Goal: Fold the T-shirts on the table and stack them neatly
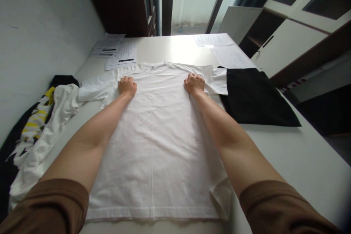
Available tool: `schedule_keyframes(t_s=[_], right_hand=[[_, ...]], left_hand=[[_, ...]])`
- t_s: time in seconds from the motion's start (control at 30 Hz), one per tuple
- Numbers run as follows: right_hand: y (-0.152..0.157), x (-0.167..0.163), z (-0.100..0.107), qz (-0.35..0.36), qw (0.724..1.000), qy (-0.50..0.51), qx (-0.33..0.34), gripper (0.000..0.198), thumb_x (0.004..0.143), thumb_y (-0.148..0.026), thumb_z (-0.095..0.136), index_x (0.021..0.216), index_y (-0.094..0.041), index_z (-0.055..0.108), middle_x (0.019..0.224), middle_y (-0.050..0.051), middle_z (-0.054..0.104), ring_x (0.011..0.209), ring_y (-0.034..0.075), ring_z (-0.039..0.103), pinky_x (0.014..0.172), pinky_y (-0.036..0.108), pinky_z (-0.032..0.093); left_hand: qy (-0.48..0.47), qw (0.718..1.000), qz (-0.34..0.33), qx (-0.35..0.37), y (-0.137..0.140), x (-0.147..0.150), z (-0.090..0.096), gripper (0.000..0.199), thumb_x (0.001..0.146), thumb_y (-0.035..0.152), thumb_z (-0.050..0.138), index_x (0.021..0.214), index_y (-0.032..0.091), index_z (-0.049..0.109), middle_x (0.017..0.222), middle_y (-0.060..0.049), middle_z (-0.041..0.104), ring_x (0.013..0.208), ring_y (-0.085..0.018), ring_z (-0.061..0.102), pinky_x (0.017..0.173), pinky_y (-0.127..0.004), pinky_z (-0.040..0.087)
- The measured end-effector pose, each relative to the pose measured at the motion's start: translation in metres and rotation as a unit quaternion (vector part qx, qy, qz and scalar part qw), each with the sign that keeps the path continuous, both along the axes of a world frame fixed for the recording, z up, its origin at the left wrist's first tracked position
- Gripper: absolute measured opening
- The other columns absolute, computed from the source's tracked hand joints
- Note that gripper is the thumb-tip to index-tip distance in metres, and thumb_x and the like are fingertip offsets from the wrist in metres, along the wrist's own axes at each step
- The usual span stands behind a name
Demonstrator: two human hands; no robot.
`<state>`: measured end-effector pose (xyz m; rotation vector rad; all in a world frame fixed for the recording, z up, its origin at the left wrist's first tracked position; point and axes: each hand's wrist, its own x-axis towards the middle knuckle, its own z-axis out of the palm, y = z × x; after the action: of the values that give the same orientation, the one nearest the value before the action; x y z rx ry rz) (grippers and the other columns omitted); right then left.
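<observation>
A white T-shirt (164, 135) lies spread on the table, its neckline at the far side and its hem towards me. Near the left shoulder my left hand (127, 86) rests on the cloth with curled fingers, closed on the fabric. My right hand (195, 82) does the same by the right shoulder, its fingers bent over a pinch of cloth. Both fingertips are partly hidden. The right sleeve reaches over the edge of a folded black garment (257, 95). At the lower right the shirt's side edge is creased and turned up.
White and black-yellow clothes (41, 128) are heaped along the left wall. Papers lie at the far left (120, 55) and far right (227, 51) of the white table (276, 157). A white cabinet (290, 44) stands beyond the right edge.
</observation>
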<state>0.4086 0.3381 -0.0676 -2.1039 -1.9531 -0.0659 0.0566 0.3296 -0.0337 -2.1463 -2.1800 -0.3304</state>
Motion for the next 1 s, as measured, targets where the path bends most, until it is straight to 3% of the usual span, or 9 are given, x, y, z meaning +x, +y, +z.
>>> schedule_keyframes(t_s=[0.07,0.13,0.23,0.33,0.53,0.73,0.83,0.93,1.0], right_hand=[[0.006,0.002,0.000,0.017,1.000,-0.005,-0.024,0.056,0.102,-0.041,0.030,0.144,-0.013,0.052,0.151,0.020,0.048,0.138,0.037,0.041,0.114,0.060,0.028],[0.014,0.010,0.002,0.050,0.997,-0.008,-0.064,0.063,0.101,-0.051,0.032,0.153,-0.018,0.043,0.162,0.017,0.036,0.146,0.039,0.031,0.116,0.066,0.022],[0.025,0.034,0.007,0.116,0.987,-0.010,-0.114,0.070,0.097,-0.063,0.041,0.156,-0.025,0.042,0.166,0.011,0.031,0.149,0.039,0.028,0.118,0.064,0.023],[0.021,0.062,0.007,0.186,0.977,-0.006,-0.101,0.064,0.096,-0.057,0.049,0.151,-0.025,0.050,0.162,0.008,0.040,0.145,0.034,0.037,0.119,0.052,0.030],[0.004,0.081,-0.005,0.138,0.990,0.030,0.022,0.047,0.100,-0.039,0.043,0.136,-0.018,0.064,0.146,0.010,0.059,0.136,0.032,0.047,0.115,0.049,0.037],[0.000,0.093,-0.002,0.213,0.976,0.035,-0.031,0.057,0.098,-0.047,0.050,0.148,-0.020,0.055,0.157,0.006,0.047,0.147,0.030,0.037,0.121,0.046,0.030],[-0.012,0.097,0.003,0.211,0.977,0.032,-0.018,0.052,0.099,-0.043,0.046,0.145,-0.021,0.058,0.154,0.006,0.051,0.144,0.027,0.041,0.120,0.043,0.032],[-0.026,0.093,0.009,0.122,0.992,0.013,0.012,0.047,0.101,-0.036,0.037,0.133,-0.017,0.066,0.141,0.012,0.062,0.136,0.029,0.047,0.118,0.047,0.031],[-0.033,0.089,0.013,0.035,0.999,0.001,0.031,0.048,0.101,-0.034,0.034,0.128,-0.013,0.068,0.136,0.016,0.063,0.133,0.033,0.046,0.118,0.054,0.027]], left_hand=[[-0.015,0.992,-0.122,-0.007,-0.033,0.035,0.001,0.039,0.094,0.024,0.044,0.126,0.014,0.065,0.131,-0.017,0.062,0.121,-0.032,0.053,0.105,-0.047,0.040],[-0.029,0.966,-0.257,-0.008,-0.081,0.075,0.000,0.038,0.095,0.026,0.048,0.129,0.018,0.063,0.139,-0.013,0.059,0.124,-0.029,0.053,0.109,-0.044,0.040],[-0.029,0.878,-0.476,-0.033,-0.161,0.121,0.000,0.043,0.098,0.029,0.051,0.139,0.020,0.057,0.147,-0.013,0.054,0.135,-0.027,0.047,0.117,-0.044,0.034],[-0.027,0.797,-0.601,-0.053,-0.228,0.146,0.006,0.048,0.100,0.035,0.052,0.145,0.020,0.053,0.154,-0.013,0.049,0.142,-0.029,0.042,0.121,-0.049,0.027],[-0.058,0.710,-0.700,-0.056,-0.298,0.179,0.013,0.054,0.099,0.044,0.053,0.145,0.017,0.054,0.157,-0.014,0.045,0.145,-0.033,0.038,0.121,-0.057,0.026],[-0.060,0.645,-0.760,-0.049,-0.336,0.206,0.015,0.058,0.099,0.050,0.049,0.147,0.018,0.055,0.161,-0.013,0.040,0.148,-0.033,0.034,0.120,-0.057,0.028],[-0.056,0.621,-0.780,-0.048,-0.342,0.209,0.018,0.061,0.098,0.055,0.050,0.148,0.021,0.054,0.160,-0.010,0.043,0.149,-0.032,0.034,0.120,-0.056,0.030],[-0.052,0.629,-0.773,-0.054,-0.335,0.205,0.022,0.060,0.100,0.056,0.047,0.150,0.022,0.052,0.161,-0.007,0.042,0.151,-0.029,0.033,0.122,-0.054,0.028],[-0.049,0.669,-0.739,-0.066,-0.321,0.198,0.026,0.059,0.102,0.054,0.046,0.152,0.022,0.049,0.163,-0.008,0.038,0.152,-0.029,0.030,0.125,-0.054,0.023]])
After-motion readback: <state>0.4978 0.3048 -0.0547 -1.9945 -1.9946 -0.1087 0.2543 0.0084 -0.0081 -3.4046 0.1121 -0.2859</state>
